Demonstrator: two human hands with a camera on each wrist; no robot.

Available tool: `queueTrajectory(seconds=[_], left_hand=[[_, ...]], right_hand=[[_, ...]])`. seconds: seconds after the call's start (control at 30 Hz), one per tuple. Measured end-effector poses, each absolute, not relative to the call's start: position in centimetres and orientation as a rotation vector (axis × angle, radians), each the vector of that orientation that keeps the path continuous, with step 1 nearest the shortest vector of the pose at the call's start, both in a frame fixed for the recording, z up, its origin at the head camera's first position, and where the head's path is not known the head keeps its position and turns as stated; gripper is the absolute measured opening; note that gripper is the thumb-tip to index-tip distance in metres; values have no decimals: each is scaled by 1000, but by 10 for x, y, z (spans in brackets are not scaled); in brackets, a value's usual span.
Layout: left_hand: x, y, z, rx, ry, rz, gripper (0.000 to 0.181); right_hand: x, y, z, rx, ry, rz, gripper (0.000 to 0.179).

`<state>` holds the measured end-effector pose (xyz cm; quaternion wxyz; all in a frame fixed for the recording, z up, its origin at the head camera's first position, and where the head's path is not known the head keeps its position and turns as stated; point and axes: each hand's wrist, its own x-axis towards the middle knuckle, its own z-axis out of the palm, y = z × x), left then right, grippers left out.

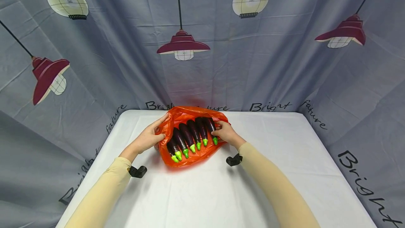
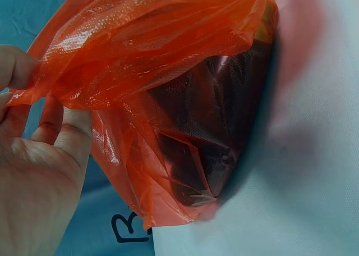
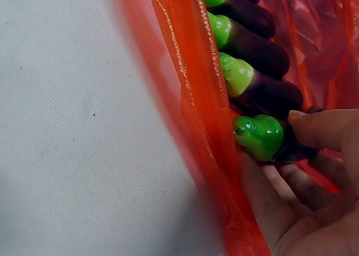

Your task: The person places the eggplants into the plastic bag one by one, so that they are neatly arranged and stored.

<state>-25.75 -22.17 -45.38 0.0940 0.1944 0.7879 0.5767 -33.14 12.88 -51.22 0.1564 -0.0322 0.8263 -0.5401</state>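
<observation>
An orange plastic bag [image 1: 193, 110] lies on the table with its mouth spread wide. Inside it, several dark purple eggplants [image 1: 192, 131] form a slanted row, bright green stem ends toward the person. My left hand [image 1: 146, 139] pinches the bag's left edge between thumb and fingers; the left wrist view shows the thin film [image 2: 140, 37] stretched from that hand [image 2: 42, 172]. At the right end of the row, my right hand [image 1: 228, 134] grips the last eggplant [image 3: 263, 137], thumb on one side and fingers on the other. Its middle is partly hidden by the thumb.
A white-covered table [image 1: 196, 196] extends around the bag on both sides and in front. Behind it hangs a grey curtain [image 1: 215, 73] printed with lamps and lettering. Each wrist wears a black mount [image 1: 137, 171].
</observation>
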Motion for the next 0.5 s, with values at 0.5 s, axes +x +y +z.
queueTrajectory(seconds=[0.5], left_hand=[[-256, -222, -452, 551, 2340, 1709, 86]], right_hand=[[-333, 121, -514, -47, 2432, -1512, 66]])
